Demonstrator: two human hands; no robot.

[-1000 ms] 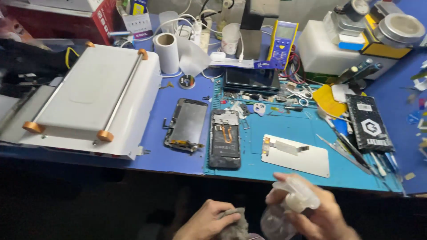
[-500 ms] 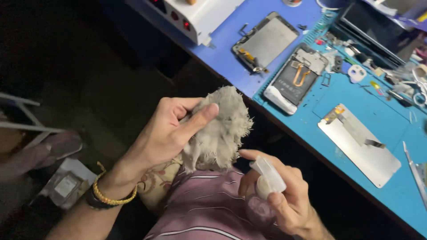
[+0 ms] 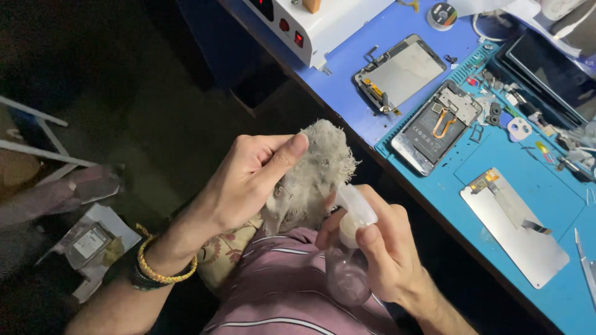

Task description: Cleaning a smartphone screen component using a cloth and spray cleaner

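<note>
My left hand (image 3: 245, 180) grips a frayed grey-white cloth (image 3: 316, 170) above my lap, thumb stretched across its top. My right hand (image 3: 379, 254) holds a small clear squeeze bottle (image 3: 347, 248), its white nozzle pressed against the cloth's lower right side. A finger rests on the bottle's cap. A yellow bead bracelet sits on my left wrist. Both hands hover below the blue table's near edge.
On the blue work mat (image 3: 496, 155) lie an opened phone body (image 3: 434, 124), a display frame (image 3: 397, 71) and a loose screen panel (image 3: 515, 226). A white machine with red buttons (image 3: 310, 25) stands at the table's left. Small parts and tools clutter the right. Plastic packets (image 3: 93, 242) lie on the dark floor.
The view has swung down from the table to my lap. The bottle's nozzle has come up against the cloth, and my left thumb has shifted across the cloth's top.
</note>
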